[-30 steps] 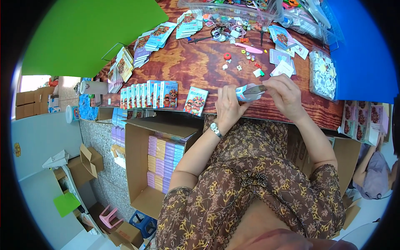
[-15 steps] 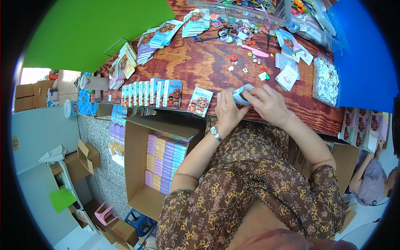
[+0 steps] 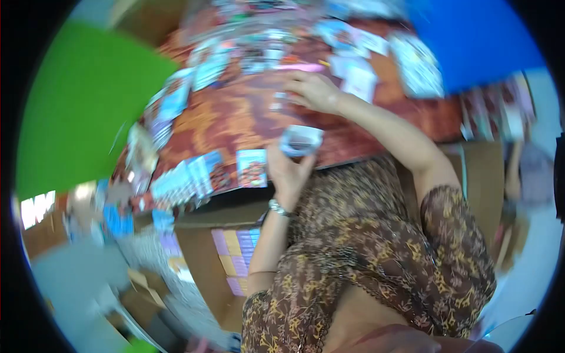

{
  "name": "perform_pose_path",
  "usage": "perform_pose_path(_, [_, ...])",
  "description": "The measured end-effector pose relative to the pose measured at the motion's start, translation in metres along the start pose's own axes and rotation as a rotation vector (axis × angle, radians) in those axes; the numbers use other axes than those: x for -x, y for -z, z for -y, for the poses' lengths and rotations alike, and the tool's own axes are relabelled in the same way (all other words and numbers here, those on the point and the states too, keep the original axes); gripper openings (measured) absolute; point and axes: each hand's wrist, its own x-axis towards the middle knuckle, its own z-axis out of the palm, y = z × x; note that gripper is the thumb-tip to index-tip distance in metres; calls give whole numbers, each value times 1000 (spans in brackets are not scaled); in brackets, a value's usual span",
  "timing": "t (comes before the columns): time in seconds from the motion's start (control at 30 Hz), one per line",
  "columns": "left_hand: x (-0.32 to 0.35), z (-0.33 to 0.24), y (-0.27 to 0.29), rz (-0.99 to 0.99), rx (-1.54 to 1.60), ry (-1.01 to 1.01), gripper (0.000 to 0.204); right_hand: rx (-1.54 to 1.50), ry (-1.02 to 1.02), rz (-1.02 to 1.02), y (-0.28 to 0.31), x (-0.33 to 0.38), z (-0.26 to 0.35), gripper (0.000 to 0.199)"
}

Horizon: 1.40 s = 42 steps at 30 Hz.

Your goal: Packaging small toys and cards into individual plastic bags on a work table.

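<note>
My left hand (image 3: 288, 169) is closed around a small card box (image 3: 300, 140), white and blue, held upright near the table's front edge. Its top flap stands open, and the dark inside shows. My right hand (image 3: 315, 91) reaches over the table beyond the box, fingers stretched out and somewhat smeared by motion, nothing visible in them. Beside its fingertips lie small white trinkets (image 3: 276, 101), too blurred to name. A pink toy knife (image 3: 302, 67) lies just past that hand. Left of my left hand rests a flat printed blue box (image 3: 252, 168).
A row of blue boxes (image 3: 182, 177) stands at the table's left front, with fanned card stacks (image 3: 170, 103) behind. Toward the right are white cards (image 3: 358, 81) and a clear bag of small pieces (image 3: 415, 65). Green (image 3: 88, 112) and blue (image 3: 477, 47) panels flank the table.
My right hand has left the small box and moved forward and left to the trinkets. My left hand keeps the box, now turned opening up. The whole view has swung and blurred.
</note>
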Motion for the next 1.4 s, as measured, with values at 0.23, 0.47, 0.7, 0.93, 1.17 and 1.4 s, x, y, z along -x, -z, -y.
perform_pose_path(0.23, [-25, -2, -19, 87, 98, -44, 90, -425, -571, 121, 143, 220, 73, 24])
perform_pose_path(0.47, [-22, -5, -41, 248, 49, -208, 88, -399, -1308, 395, 105, 482, 211, 18])
perform_pose_path(0.7, [-37, -20, -22, 293, -76, -130, 88, -612, -1526, 910, -22, 645, 326, 22])
perform_pose_path(0.93, [-22, -6, -27, 313, 94, -16, 59, -214, -1208, 665, 63, 520, 206, 30])
perform_pose_path(1.17, [-13, -4, -26, 67, 26, -99, 63, -498, -584, 325, 192, 159, 80, 16])
perform_pose_path(1.4, [-6, 10, -33, -22, 116, -112, 71, 37, -122, 260, 45, -75, -13, 47])
